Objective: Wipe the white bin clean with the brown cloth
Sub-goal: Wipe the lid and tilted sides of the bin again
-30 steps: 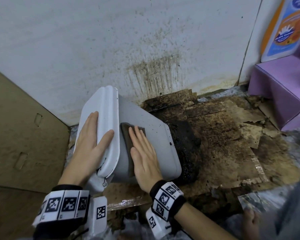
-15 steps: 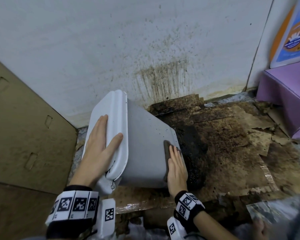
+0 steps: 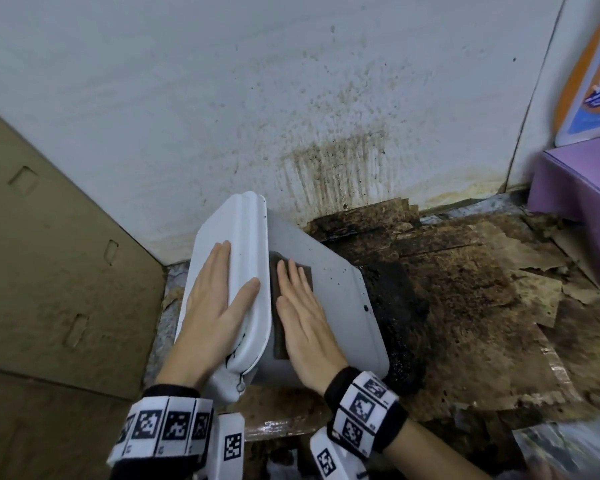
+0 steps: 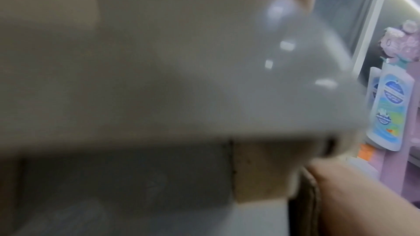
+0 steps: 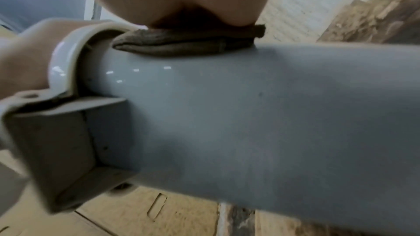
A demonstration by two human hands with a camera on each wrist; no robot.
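Right hand (image 3: 302, 327) flat, pressing folded brown cloth (image 3: 278, 296) on tipped, speckled white bin (image 3: 340, 306); left hand (image 3: 215, 306) flat on lid.

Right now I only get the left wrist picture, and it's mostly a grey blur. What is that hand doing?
Observer: The left hand lies flat on the lid of the white bin, which lies on its side on the floor.
Operator: And where is the cloth?
Observer: The right hand presses the brown cloth flat against the bin's side, right beside the lid's edge.
Operator: Is the bin clean yet?
Observer: Not quite: dark specks dot its side near the base.
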